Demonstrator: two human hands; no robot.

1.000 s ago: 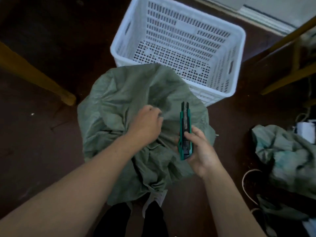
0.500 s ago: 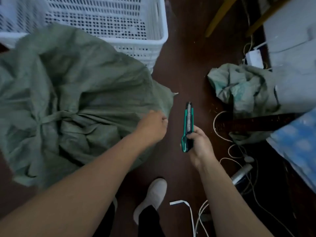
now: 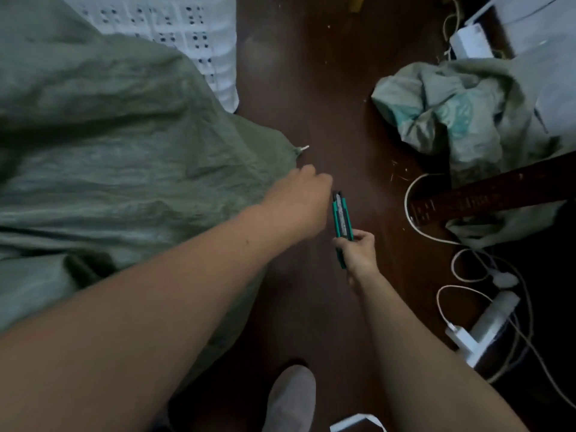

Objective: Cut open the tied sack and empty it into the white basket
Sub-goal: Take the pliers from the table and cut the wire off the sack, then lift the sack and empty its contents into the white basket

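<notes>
head view. the green sack [image 3: 124, 166] fills the left of the frame and overlaps the white basket [image 3: 199, 35] at upper left. the left hand [image 3: 299, 204] is at the sack's right corner, its fingers hidden, so its grip cannot be told. the right hand [image 3: 358, 254] grips a utility knife [image 3: 342, 216] whose tip is just beside the left hand. if the blade is out, a slip could nick that hand.

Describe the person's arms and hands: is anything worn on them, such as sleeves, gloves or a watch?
The left hand and right hand wear no gloves. The left forearm and right forearm are bare to the frame edge, no sleeve showing. No watch, bracelet or ring is visible, though the picture is blurred.
</notes>
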